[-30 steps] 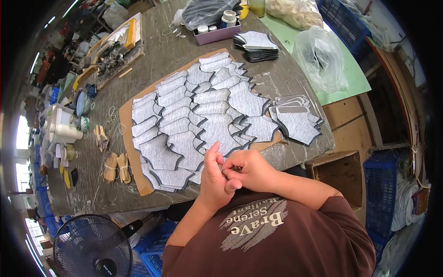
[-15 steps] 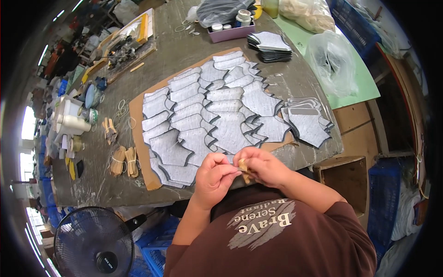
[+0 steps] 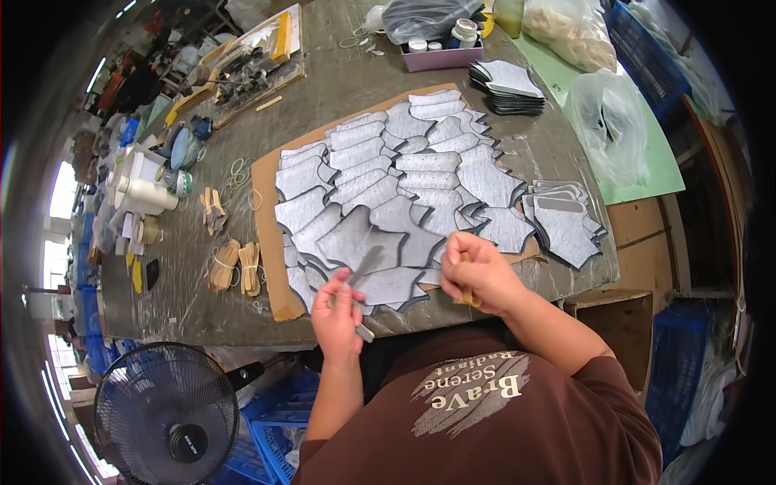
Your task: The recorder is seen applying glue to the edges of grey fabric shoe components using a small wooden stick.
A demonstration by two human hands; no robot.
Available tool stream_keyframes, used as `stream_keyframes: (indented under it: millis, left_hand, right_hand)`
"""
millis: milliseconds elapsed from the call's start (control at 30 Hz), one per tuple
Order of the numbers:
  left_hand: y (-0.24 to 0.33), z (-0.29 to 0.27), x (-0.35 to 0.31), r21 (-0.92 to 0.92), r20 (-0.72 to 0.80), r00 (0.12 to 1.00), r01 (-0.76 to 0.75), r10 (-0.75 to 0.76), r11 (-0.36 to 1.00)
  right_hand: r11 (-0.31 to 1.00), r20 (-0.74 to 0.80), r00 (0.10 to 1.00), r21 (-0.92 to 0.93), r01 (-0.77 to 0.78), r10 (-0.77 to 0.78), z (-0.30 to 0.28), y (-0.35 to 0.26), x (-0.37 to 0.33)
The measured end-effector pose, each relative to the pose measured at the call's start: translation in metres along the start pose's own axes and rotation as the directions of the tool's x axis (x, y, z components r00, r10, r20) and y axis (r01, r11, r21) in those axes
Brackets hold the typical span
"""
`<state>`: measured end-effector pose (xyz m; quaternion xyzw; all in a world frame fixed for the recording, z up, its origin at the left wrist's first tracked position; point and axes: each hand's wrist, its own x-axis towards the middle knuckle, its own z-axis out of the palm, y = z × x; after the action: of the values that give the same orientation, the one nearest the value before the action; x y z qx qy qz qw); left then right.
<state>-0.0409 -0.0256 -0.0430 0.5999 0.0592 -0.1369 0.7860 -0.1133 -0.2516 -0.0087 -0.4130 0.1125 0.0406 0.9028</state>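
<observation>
My left hand (image 3: 338, 315) is closed round a narrow grey strip (image 3: 369, 265), blurred by motion. Its dark end rises above my fingers and a pale end juts out below them. To the right, my right hand (image 3: 478, 273) is curled shut on a small tan piece (image 3: 466, 297), of which bits show at the fingers; its kind is hard to make out. Both hands are apart, above the near edge of overlapping rows of grey cut-out pieces (image 3: 436, 169) with dark edges. These lie on a brown cardboard sheet (image 3: 266, 213).
Tan strip bundles (image 3: 225, 268) and loose rubber bands (image 3: 237, 171) lie left on the table (image 3: 184, 304). Stacks of grey pieces stand right (image 3: 563, 230) and at the back (image 3: 508, 84), near a purple box (image 3: 443, 58). A black fan (image 3: 166, 414) stands lower left.
My hands, together over the tan piece before, have moved apart. The left has shifted left and now shows the grey strip; the right keeps the tan piece. The whole view has shifted slightly.
</observation>
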Motion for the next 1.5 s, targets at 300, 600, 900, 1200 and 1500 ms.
stream_keyframes:
  millis: [300,600,900,1200,1500]
  left_hand:
    - [0.028,-0.013,0.022,-0.065,-0.121,0.985,-0.132,0.123,0.989]
    - [0.040,-0.029,0.020,0.286,-0.057,0.997,-0.034,0.052,0.958]
    - [0.043,-0.002,0.061,0.489,0.183,0.983,-0.085,-0.007,0.868]
    - [0.046,0.005,0.069,0.536,0.168,0.982,-0.018,-0.086,0.844]
    - [0.043,0.006,0.070,0.561,0.162,0.985,-0.043,-0.059,0.827]
  right_hand:
    - [-0.305,0.353,0.867,-0.919,0.250,-0.351,0.029,0.013,0.070]
    - [-0.403,0.461,0.821,-0.859,0.316,-0.338,0.021,0.034,0.030]
    - [-0.529,0.547,0.766,-0.784,0.326,-0.339,0.011,0.046,0.031]
    - [-0.533,0.552,0.755,-0.782,0.323,-0.353,0.011,0.046,0.032]
    - [-0.560,0.543,0.770,-0.772,0.301,-0.335,0.014,0.045,0.032]
